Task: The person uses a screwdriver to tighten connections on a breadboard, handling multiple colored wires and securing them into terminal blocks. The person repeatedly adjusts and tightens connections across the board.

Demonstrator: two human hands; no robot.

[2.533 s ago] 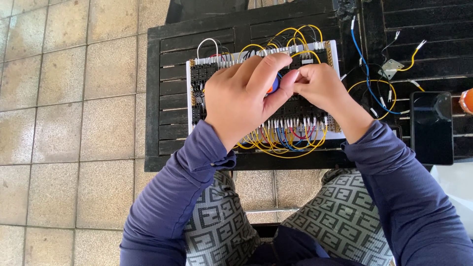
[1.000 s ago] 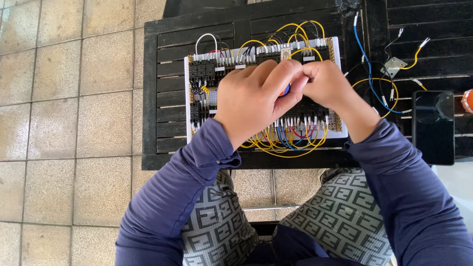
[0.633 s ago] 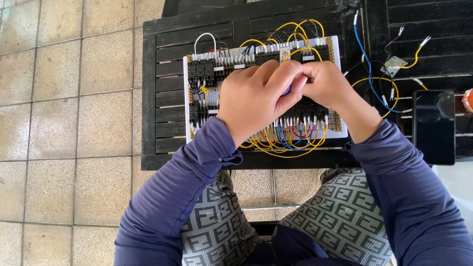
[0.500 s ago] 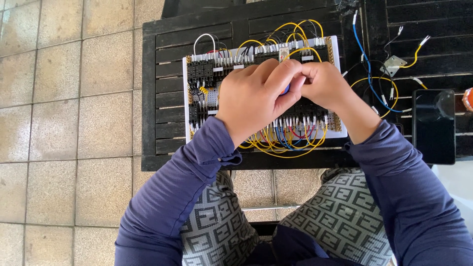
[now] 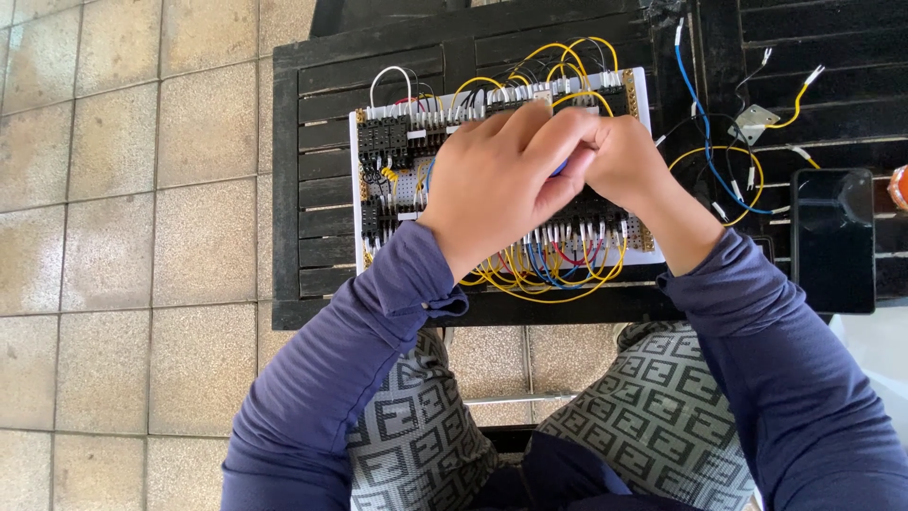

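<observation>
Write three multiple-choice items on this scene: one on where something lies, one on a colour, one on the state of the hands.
1. Where does the dark phone lie?
A. on the tiled floor
B. on the slatted table, to the right of the wiring board
C. on the person's lap

2. What colour are most of the looped wires along the near edge of the wiring board?
A. yellow
B. green
C. purple

3. How are the left hand and the right hand placed?
A. resting on the knees
B. one on the phone, one on the floor
C. together over the middle of the board, fingers pinched around something small and blue

Answers: 1 B, the phone sits on the black slatted table beyond the board's right end. 2 A, yellow loops dominate there. 3 C, both hands meet above the board.
</observation>
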